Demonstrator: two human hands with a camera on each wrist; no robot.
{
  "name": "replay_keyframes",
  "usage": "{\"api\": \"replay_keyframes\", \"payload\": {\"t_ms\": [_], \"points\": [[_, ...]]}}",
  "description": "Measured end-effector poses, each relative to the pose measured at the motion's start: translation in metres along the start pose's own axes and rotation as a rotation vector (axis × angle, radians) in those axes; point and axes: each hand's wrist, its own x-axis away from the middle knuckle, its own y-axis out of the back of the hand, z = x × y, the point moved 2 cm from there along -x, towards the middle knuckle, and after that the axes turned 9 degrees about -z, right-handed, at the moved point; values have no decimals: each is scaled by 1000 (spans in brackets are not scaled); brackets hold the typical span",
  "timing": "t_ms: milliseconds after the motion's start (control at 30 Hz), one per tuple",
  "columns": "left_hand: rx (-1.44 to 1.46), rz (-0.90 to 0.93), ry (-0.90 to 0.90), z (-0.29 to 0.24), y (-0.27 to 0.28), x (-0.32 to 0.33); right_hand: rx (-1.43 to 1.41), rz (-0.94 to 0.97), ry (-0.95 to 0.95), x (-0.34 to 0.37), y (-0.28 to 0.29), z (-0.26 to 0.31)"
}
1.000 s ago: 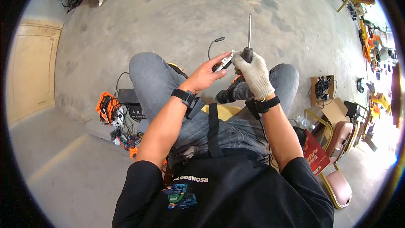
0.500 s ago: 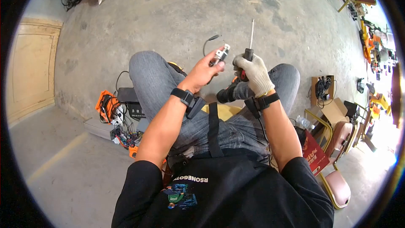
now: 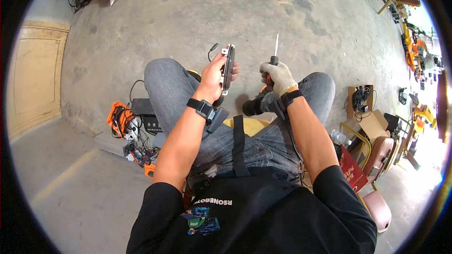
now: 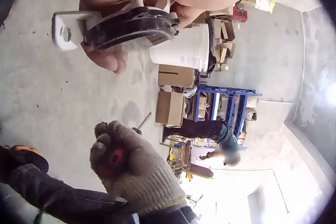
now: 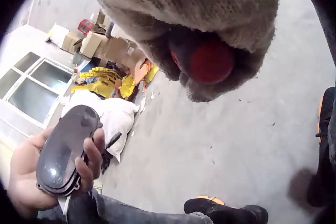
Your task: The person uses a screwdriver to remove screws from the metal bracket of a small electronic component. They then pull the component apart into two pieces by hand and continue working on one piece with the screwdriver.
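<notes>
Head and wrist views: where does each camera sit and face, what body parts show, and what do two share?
Head: worn on the head, facing down at the device and screwdriver; left hand, right hand, arms and legs show.
Left wrist: worn there, facing past the left hand toward the right hand; a leg shows.
Right wrist: worn there, facing past the right hand toward the left hand; leg and shoes show.
Shared: both wrist views show the device.

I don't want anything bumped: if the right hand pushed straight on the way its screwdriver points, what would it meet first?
Probably nothing: beyond the right hand and its screwdriver, the head view shows only concrete floor. Whether it slopes down to that is unclear.
</notes>
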Motion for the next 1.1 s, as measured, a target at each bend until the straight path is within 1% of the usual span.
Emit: {"api": "replay_keyframes", "payload": {"t_ms": [67,200,300,500,567,600,667,700,767,833,900,933,967,1033,1100], "points": [[-23,-28,-13,0,3,-2,-52,3,32,-13,2,-1],[-50,-82,-47,-4,7,-4,-125,-27,56,-10,5,4],[-32,-68,-59,-6,6,-4,-82,-31,54,-5,12,9],[-41,-51,-43,-7,1,1,-259,35,52,23,25,24],[-72,-46,-55,-8,1,1,-176,60,83,37,31,30],[-100,-43,-68,-9,0,2,-177,58,83,44,35,33],[-118,-43,-76,-8,-2,2,59,147,155,59,42,38],[-135,-44,-86,-9,-2,2,58,149,157,69,44,42],[-128,-20,-86,-10,-4,4,391,132,269,94,43,53],[-120,6,-82,-10,-2,4,388,175,281,119,39,61],[-108,74,-69,-9,-1,2,265,151,439,132,40,61],[-107,73,-71,-8,0,2,270,111,404,136,43,61],[-80,91,-61,-7,0,2,270,112,405,137,47,59],[-52,108,-53,-7,0,3,150,129,350,138,53,55],[20,156,-17,-7,-2,4,95,125,365,142,56,52]]}}
